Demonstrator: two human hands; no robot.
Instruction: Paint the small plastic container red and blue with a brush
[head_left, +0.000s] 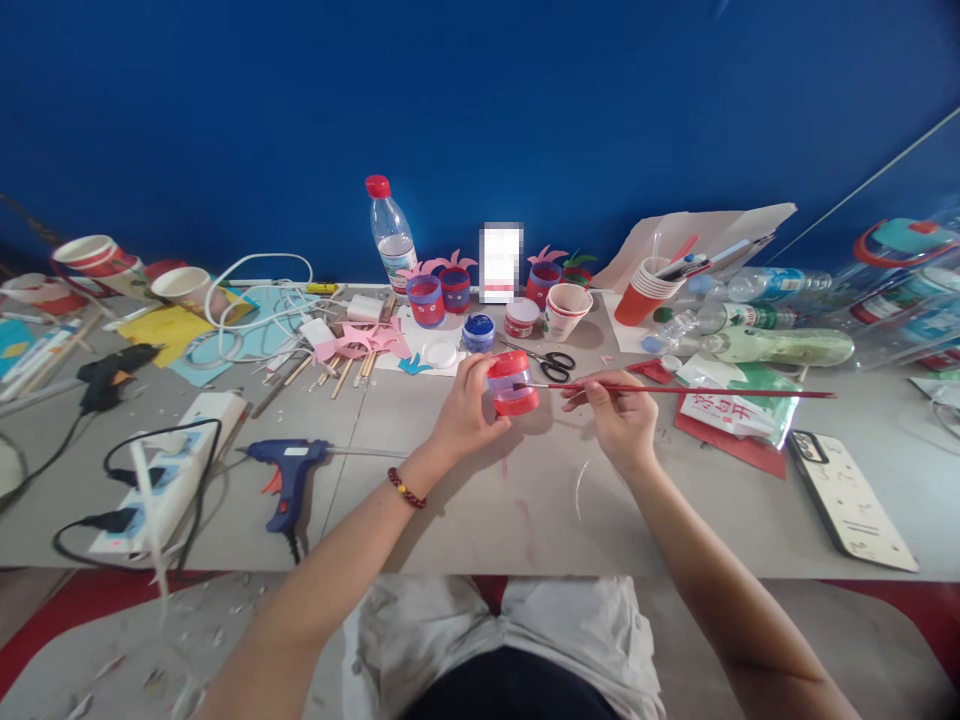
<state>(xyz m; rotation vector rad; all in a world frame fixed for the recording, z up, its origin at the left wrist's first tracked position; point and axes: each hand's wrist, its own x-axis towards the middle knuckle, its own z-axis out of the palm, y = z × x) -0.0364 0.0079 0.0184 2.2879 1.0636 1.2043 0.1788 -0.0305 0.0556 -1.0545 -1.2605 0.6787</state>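
Note:
Between the thumb and fingers of my left hand (471,410) is a small cup (512,401) with red bands and a pale purple middle, tilted on its side above the table. My right hand (619,410) pinches a long red paintbrush (712,390); its bristles meet the cup's pale middle band. Just behind the cup are an open jar of blue paint (478,331), a jar with a whitish top (522,317) and black scissors (556,366). Farther back stand painted cups with paper leaves, one of them purple and red (426,301).
A blue glue gun (289,475) and a white power strip (169,480) with cables lie at left. Pink paper scraps (367,342) and sticks are left of the jars. A bottle (392,235) stands behind. A phone (853,500), a plastic packet (739,405) and several bottles are at right.

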